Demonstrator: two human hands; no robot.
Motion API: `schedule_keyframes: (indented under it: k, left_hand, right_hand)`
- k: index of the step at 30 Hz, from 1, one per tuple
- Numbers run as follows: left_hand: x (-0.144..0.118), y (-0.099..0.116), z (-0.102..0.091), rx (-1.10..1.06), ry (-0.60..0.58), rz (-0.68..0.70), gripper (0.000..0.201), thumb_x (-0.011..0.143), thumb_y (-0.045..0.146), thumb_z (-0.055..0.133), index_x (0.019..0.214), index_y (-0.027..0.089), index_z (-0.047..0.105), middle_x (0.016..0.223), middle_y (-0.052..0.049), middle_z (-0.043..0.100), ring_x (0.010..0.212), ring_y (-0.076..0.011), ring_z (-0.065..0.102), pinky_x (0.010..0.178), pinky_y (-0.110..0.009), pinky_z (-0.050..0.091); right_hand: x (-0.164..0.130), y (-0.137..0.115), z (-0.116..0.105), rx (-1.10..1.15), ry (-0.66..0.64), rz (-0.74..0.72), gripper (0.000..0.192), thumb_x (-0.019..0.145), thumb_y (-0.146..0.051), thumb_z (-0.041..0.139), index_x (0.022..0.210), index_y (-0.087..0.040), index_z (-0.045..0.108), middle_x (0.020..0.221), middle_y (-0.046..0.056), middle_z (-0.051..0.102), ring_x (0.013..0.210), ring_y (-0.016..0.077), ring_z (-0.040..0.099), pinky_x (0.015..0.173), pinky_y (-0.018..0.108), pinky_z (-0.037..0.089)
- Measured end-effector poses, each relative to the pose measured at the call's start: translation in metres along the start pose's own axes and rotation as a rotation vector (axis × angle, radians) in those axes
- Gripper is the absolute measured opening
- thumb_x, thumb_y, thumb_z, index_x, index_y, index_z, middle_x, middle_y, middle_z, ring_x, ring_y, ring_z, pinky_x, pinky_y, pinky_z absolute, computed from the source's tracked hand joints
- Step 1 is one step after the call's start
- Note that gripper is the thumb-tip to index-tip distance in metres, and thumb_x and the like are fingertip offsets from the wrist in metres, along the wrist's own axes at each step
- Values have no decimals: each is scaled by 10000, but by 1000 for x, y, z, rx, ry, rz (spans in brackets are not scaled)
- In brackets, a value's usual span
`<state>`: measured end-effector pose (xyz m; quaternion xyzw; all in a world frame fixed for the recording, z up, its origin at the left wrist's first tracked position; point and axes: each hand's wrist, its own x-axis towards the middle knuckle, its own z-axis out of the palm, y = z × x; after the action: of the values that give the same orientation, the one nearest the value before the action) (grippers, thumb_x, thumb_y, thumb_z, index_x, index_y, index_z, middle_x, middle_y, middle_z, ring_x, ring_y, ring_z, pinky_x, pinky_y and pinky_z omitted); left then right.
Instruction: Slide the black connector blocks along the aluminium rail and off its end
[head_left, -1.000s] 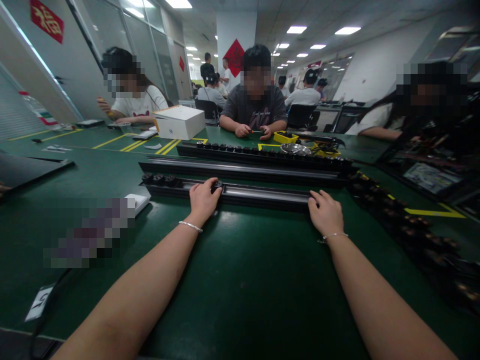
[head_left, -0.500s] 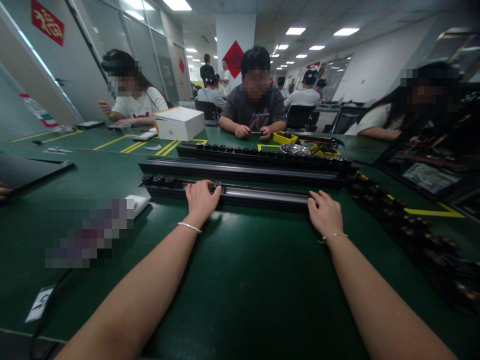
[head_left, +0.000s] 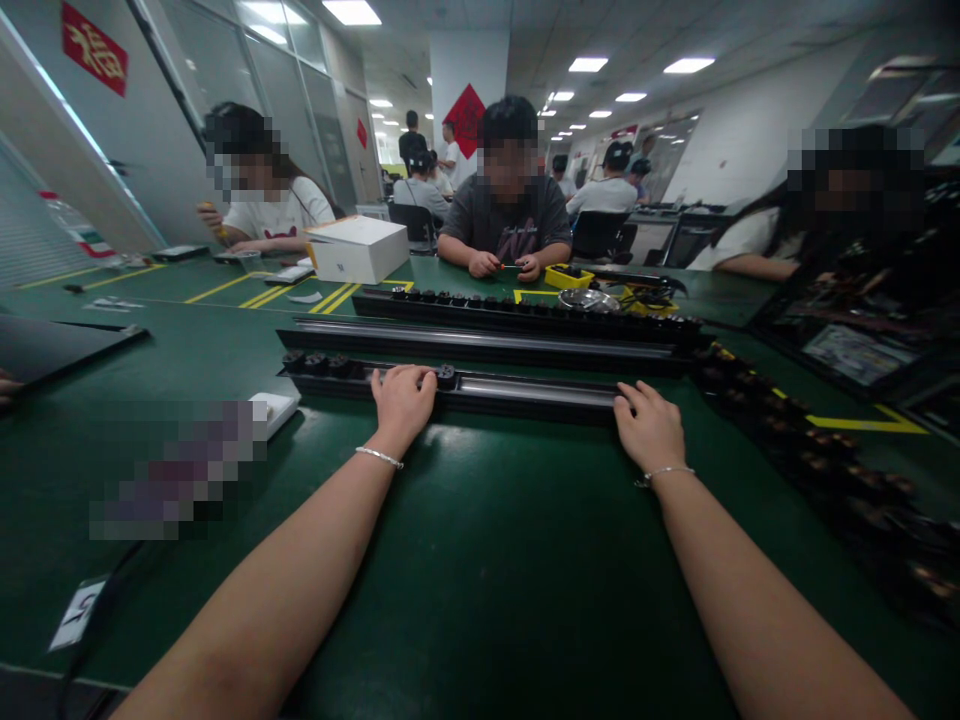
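A long black rail [head_left: 536, 390] with a shiny inner channel lies crosswise before me on the green table. My left hand [head_left: 405, 400] is closed over its middle, fingers curled across the rail. Just right of my left fingertips, a round black module [head_left: 446, 376] sits in the channel. More round black modules [head_left: 316, 364] stand in the rail's left part. At the rail's right end, my right hand [head_left: 651, 425] is closed around the edge, thumb and fingers bent. The undersides of both hands' fingers are hidden.
Behind lie a second black rail [head_left: 480, 338] and one filled with modules [head_left: 525, 308]. Another module-filled rail [head_left: 832, 450] slants along the right. A white box [head_left: 364, 250], yellow tray [head_left: 568, 276] and metal bowl [head_left: 590, 299] stand farther back. Co-workers sit around the table.
The round module by my left hand has slid a little to the right along the channel, out from between the fingers. My right hand stays on the rail's end.
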<state>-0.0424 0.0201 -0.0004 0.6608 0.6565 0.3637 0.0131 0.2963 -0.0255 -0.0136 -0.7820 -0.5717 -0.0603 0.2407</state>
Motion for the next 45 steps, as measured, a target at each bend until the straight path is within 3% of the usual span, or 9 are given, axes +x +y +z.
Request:
schedule_keyframes:
  k: [13,30,45]
  left_hand:
    - [1,-1,0,-46,-34,23,326,869,323,382,896,275,704,996,-9,717,1052,-210,594,1112,-485,177]
    - [1,2,-4,-18,-142,42,344,870,337,362,886,315,705,959,34,730,969,-205,620,1123,-512,114]
    - [-1,2,-4,-12,-154,70,328,869,355,384,918,327,708,961,33,726,998,-218,592,1120,-557,69]
  right_hand:
    - [-1,-2,-2,10,-13,15,536,893,-442,273,1266,-202,575,1372,101,474,1226,300,414,993,457,363]
    - [-1,0,1,13,43,-24,509,891,-416,302,1235,-190,602,1349,117,499,1190,310,447,969,468,392]
    - [-1,-2,-3,-12,-18,-5,538,899,-438,265,1272,-198,569,1377,112,471,1231,317,410,984,476,369]
